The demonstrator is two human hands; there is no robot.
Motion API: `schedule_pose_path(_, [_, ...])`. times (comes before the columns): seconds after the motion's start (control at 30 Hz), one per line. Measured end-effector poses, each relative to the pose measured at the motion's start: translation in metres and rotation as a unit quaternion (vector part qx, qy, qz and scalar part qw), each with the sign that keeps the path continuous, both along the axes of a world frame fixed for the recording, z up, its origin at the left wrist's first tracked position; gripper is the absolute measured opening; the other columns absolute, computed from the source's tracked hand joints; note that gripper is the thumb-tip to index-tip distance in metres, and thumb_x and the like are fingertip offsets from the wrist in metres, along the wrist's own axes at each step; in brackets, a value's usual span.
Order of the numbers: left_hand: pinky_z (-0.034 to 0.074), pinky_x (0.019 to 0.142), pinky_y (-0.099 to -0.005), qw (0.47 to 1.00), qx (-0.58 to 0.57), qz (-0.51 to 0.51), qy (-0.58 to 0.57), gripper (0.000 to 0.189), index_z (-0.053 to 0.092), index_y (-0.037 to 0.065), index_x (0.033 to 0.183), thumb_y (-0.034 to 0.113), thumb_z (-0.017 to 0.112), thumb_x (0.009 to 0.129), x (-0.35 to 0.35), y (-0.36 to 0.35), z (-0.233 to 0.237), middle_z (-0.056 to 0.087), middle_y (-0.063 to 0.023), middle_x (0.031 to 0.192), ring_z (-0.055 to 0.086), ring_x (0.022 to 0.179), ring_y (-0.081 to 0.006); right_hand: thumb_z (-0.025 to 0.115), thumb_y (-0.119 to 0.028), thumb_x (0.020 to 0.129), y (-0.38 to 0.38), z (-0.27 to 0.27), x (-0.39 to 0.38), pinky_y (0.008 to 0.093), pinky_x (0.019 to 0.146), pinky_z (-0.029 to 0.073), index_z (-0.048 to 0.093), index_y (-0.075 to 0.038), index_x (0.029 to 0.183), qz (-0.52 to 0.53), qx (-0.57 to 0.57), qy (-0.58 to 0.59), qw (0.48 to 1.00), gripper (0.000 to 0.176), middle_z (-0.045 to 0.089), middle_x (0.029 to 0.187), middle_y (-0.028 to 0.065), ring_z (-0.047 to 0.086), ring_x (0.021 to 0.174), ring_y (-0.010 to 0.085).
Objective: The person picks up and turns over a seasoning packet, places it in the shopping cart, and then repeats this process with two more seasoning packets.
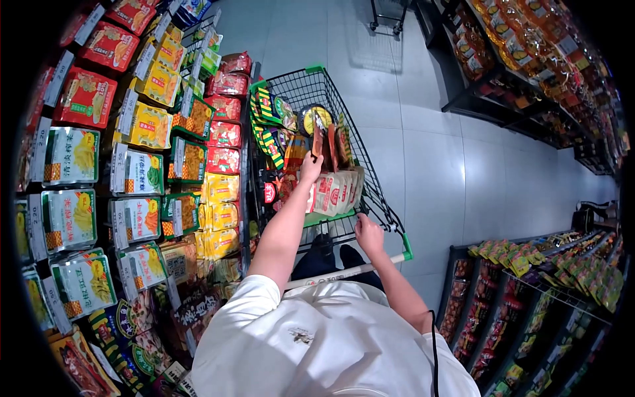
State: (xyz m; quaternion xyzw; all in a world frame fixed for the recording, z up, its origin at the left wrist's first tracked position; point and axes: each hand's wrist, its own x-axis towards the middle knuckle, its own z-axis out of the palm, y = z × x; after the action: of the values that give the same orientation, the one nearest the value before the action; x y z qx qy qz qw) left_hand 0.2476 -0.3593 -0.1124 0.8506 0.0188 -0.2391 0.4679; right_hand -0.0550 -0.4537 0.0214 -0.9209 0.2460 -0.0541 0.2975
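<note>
My left hand [312, 167] reaches into the shopping cart [360, 142], its fingers closed on the lower end of a reddish-brown packet [317, 137]. Beside that packet stand more brown packets [340, 144], with a round yellow-topped item [316, 120] behind. White packets with red print [334, 192] lie nearer to me, and green-and-yellow striped bags [268, 142] fill the cart's left side. My right hand [368, 231] is curled at the cart's near right edge, above the handle; what it holds, if anything, is hidden.
Shelves of bagged food [139, 178] with price tags run close along the left. A dark rack [503, 66] stands at the upper right, another display [529, 284] at the lower right. Part of a second cart [387, 26] shows at the top on the tiled floor [430, 152].
</note>
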Motion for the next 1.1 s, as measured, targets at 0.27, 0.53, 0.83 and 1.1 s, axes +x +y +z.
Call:
schedule_pose_path(0.27, [0.047,0.1,-0.0342,0.99,-0.128,0.021,-0.057,0.066,0.038,0.0,0.15,0.037,0.06,0.1,-0.042,0.1,0.062,0.061,-0.0226,0.134,0.062,0.119,-0.0276,0.064,-0.02,0.085,-0.008,-0.031,0.002,0.0487,0.069,0.056,0.068,-0.011,0.1,0.012,0.02,0.067,0.997,0.018,0.073,0.085,0.014,0.07,0.078,0.0365])
schedule_pose_path(0.53, [0.051,0.092,-0.0435,0.969,0.137,0.038,-0.201,0.046,0.057,0.005,0.135,0.035,0.056,0.101,-0.207,0.259,0.159,0.068,-0.0241,0.116,0.065,0.109,-0.0399,0.063,-0.026,0.087,-0.015,-0.028,0.011,0.0495,0.072,0.056,0.068,-0.012,0.091,0.034,0.038,0.115,0.992,0.016,0.073,0.086,0.0148,0.07,0.082,0.0371])
schedule_pose_path(0.83, [0.051,0.087,-0.0512,0.945,0.283,0.055,-0.157,0.03,0.065,0.02,0.127,0.026,0.052,0.101,-0.279,0.286,0.16,0.068,-0.0149,0.119,0.064,0.105,-0.0415,0.059,-0.026,0.087,-0.015,-0.02,0.011,0.051,0.074,0.056,0.069,-0.012,0.101,0.052,0.036,0.109,0.992,0.022,0.073,0.088,0.0169,0.07,0.085,0.0378])
schedule_pose_path(1.1, [0.052,0.088,-0.0502,0.942,0.304,0.091,-0.106,0.031,0.067,0.023,0.125,0.02,0.048,0.101,-0.279,0.279,0.166,0.068,-0.0147,0.119,0.064,0.106,-0.0415,0.057,-0.029,0.092,-0.015,-0.014,0.006,0.0513,0.074,0.054,0.07,-0.012,0.102,0.042,0.044,0.074,0.995,0.024,0.073,0.089,0.017,0.07,0.085,0.0377])
